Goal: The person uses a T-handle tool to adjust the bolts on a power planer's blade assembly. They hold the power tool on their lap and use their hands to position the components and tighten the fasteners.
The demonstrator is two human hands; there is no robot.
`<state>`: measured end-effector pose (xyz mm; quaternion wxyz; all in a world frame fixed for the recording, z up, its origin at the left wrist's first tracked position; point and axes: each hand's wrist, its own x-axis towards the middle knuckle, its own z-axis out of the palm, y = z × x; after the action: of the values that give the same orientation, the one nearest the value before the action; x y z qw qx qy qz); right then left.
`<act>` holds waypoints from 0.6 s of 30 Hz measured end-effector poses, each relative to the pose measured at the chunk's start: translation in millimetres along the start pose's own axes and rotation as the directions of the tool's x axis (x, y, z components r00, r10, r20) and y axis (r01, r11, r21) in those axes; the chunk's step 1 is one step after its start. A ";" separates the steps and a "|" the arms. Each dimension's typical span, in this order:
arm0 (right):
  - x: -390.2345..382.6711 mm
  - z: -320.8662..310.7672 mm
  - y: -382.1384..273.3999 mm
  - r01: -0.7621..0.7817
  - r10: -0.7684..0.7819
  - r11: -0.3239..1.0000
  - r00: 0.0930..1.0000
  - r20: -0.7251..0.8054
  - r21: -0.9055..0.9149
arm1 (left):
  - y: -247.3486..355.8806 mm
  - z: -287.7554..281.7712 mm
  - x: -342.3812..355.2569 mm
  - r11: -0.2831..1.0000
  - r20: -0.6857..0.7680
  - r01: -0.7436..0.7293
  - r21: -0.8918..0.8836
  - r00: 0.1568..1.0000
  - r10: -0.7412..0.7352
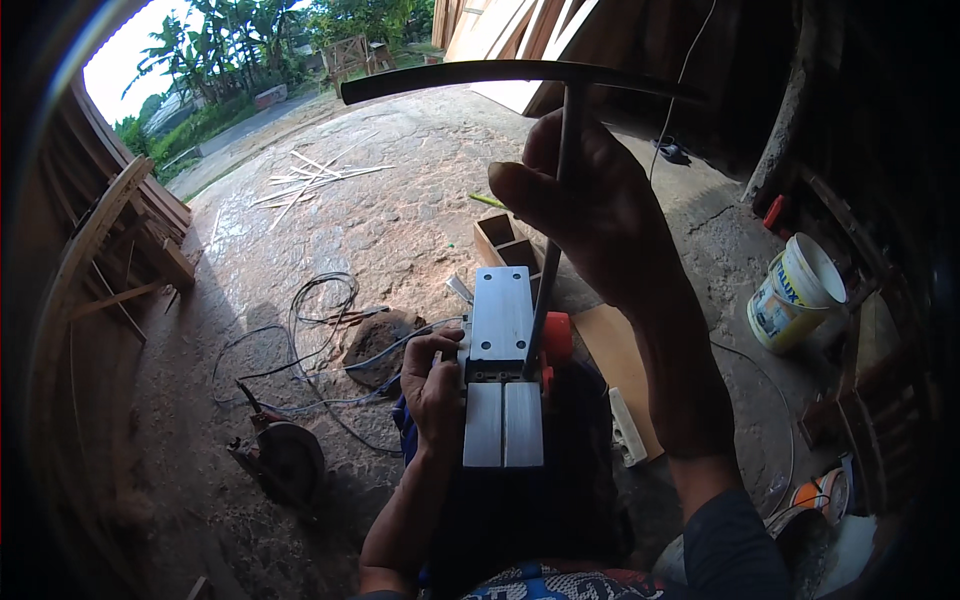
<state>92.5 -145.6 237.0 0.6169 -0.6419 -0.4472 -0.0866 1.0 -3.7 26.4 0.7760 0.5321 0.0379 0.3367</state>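
Observation:
An electric planer (pixel 503 310) lies sole-up over my lap, its two silver plates facing me and the cutter slot between them. Fingers of my left hand (pixel 432 390) are curled against its left side, holding it. A dark T-handle wrench (pixel 546 290) stands tilted, its lower tip at the right end of the cutter slot. My right hand (pixel 605 210) grips it high on the shaft under the long crossbar, thumb out to the left. What the tip touches inside the slot is too small to make out. An orange-red part (pixel 558 338) shows at the planer's right.
A circular saw (pixel 285 455) sits on the floor at left, with tangled cables (pixel 322 300) beyond it. Ahead are a wooden box (pixel 500 240) and thin wood strips (pixel 315 178). A white bucket (pixel 797 290) stands right, near a brown board (pixel 620 360).

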 end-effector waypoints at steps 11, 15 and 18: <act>-10.7 -25.0 56.0 -0.181 -0.169 0.566 0.929 0.328 0.804 | -2.5 -1.2 0.5 1.000 0.004 0.015 -0.007 1.000 -0.015; -16.3 -15.0 26.9 -0.041 0.021 0.877 0.999 0.046 0.479 | -2.0 -0.8 0.7 1.000 -0.005 -0.015 0.005 1.000 0.015; -24.5 2.0 15.2 0.151 -0.178 0.981 0.950 -0.256 -0.123 | -1.6 0.7 1.7 1.000 -0.008 0.007 -0.001 1.000 -0.007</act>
<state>87.6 -152.9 209.4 0.6284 -0.6154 -0.4075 -0.2457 3.4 -3.7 25.9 0.7774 0.5300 0.0427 0.3360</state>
